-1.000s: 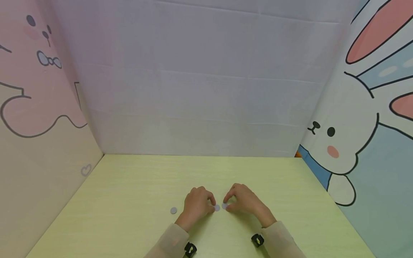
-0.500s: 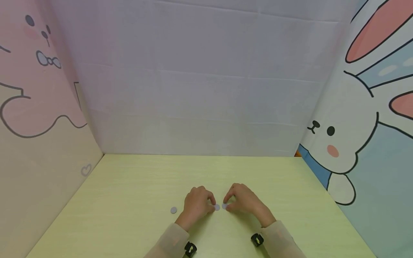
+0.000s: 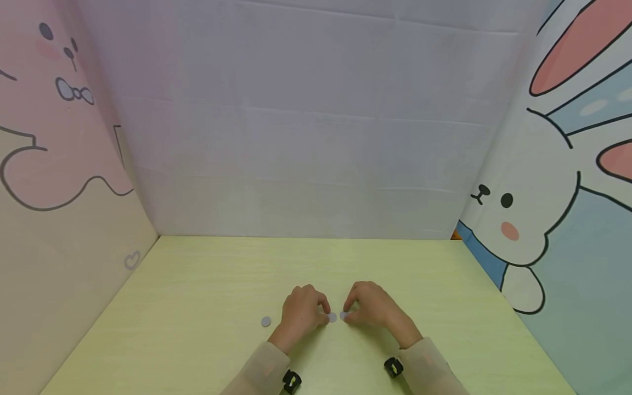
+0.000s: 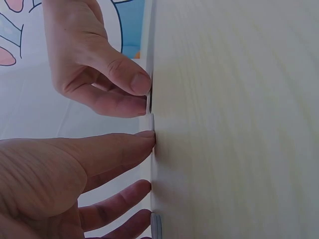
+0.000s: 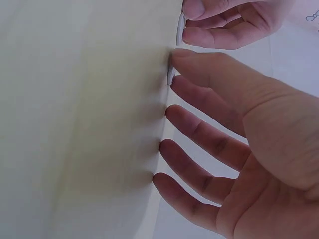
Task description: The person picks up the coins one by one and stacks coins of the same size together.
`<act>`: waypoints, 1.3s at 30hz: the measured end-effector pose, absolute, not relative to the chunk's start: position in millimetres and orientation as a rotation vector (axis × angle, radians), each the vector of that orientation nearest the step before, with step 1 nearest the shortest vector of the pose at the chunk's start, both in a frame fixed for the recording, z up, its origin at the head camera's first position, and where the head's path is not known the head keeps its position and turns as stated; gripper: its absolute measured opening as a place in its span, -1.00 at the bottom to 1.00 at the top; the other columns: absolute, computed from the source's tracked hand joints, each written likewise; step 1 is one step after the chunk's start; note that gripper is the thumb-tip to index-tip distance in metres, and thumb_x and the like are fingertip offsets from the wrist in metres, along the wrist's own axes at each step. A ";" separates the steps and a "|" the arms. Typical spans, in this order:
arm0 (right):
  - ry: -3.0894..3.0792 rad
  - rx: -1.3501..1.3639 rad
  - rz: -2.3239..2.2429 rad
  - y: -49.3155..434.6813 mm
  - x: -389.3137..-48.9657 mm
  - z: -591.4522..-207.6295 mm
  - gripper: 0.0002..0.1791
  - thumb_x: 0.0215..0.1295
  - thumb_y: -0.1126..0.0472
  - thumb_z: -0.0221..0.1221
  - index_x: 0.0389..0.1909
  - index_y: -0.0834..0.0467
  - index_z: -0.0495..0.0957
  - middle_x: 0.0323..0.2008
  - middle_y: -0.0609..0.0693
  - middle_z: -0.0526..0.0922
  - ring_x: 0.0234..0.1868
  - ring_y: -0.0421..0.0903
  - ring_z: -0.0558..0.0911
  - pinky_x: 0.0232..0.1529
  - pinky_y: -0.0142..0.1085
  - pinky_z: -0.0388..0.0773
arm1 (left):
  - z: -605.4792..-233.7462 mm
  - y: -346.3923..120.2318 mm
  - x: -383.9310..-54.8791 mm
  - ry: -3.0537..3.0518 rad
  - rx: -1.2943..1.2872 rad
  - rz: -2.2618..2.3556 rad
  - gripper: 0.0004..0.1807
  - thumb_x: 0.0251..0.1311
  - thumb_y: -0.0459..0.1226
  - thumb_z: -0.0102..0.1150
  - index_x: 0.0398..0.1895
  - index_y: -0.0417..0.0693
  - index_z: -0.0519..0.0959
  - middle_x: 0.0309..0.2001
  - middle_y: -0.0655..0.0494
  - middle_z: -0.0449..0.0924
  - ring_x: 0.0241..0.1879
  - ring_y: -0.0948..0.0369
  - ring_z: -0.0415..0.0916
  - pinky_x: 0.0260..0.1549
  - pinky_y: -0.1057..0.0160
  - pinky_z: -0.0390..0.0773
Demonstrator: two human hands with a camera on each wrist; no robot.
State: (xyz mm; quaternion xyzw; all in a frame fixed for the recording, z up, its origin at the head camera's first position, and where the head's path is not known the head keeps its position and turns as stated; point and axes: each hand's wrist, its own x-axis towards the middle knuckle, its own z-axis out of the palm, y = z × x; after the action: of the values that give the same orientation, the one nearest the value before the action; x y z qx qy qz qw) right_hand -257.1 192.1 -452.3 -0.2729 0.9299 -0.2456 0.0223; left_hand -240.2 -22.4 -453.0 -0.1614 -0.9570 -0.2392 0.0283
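Observation:
Two small flat grey discs lie side by side on the pale table, a narrow gap between them. My left hand (image 3: 302, 311) holds the left disc (image 3: 333, 317) at its edge between thumb and index finger. Facing it, my right hand (image 3: 373, 307) pinches the right disc (image 3: 343, 316); the right wrist view shows this disc (image 5: 171, 72) between thumb and forefinger, the other fingertips touching the table. Beyond the left hand lies another grey disc (image 3: 266, 321). Seen edge-on in the left wrist view, it appears as a small stack of discs (image 4: 156, 226).
The light yellow-green table (image 3: 212, 280) meets a white cloth backdrop (image 3: 316, 164) at its far edge. Side panels with cartoon drawings stand left (image 3: 74, 219) and right (image 3: 582, 263). Black wrist devices (image 3: 292, 382) sit by both sleeves.
The right thumb and index fingertips have drawn slightly closer together over their disc. The left hand and the discs stay in place.

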 end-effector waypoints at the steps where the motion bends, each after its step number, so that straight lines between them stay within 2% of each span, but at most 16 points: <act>1: 2.886 -0.846 -0.758 191.8 -257.0 -452.3 -0.93 0.16 0.18 0.55 -0.37 0.06 0.84 -0.25 -0.13 0.72 -0.15 -0.04 0.68 0.00 0.00 0.64 | -453.1 -22.4 -240.4 -2.952 -0.499 -0.741 -0.81 -0.04 -0.23 0.68 -0.55 0.16 0.76 -0.36 0.17 0.55 -0.31 0.12 0.41 -0.39 0.18 0.41; 20: 2.895 -0.842 -0.771 191.9 -257.5 -453.3 -0.94 0.16 0.20 0.53 -0.42 0.06 0.83 -0.27 -0.12 0.72 -0.15 0.02 0.68 0.01 0.06 0.63 | -452.6 -22.7 -240.3 -2.953 -0.496 -0.761 -0.81 -0.03 -0.22 0.69 -0.55 0.15 0.76 -0.35 0.17 0.55 -0.31 0.12 0.41 -0.39 0.19 0.41; 35: 2.886 -0.912 -0.753 191.5 -258.8 -454.1 -0.95 0.17 0.20 0.53 -0.38 0.05 0.84 -0.29 -0.18 0.70 -0.21 -0.12 0.66 -0.08 -0.13 0.61 | -451.2 -22.9 -239.5 -2.954 -0.495 -0.774 -0.82 -0.02 -0.24 0.68 -0.54 0.14 0.77 -0.36 0.18 0.54 -0.32 0.13 0.40 -0.37 0.18 0.41; 39: 2.889 -0.920 -0.757 191.3 -259.1 -454.7 -0.95 0.18 0.18 0.53 -0.38 0.03 0.84 -0.30 -0.20 0.70 -0.22 -0.15 0.65 -0.08 -0.13 0.61 | -451.0 -23.0 -239.0 -2.956 -0.490 -0.774 -0.82 -0.02 -0.23 0.68 -0.54 0.13 0.77 -0.36 0.18 0.55 -0.31 0.12 0.41 -0.37 0.17 0.42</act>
State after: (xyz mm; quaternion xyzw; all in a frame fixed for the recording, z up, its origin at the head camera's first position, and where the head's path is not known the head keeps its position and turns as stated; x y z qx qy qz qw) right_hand -259.1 191.3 -454.7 -0.2943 0.9244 -0.2423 0.0085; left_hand -239.0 -23.0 -451.0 -0.1582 -0.9549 -0.2501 0.0235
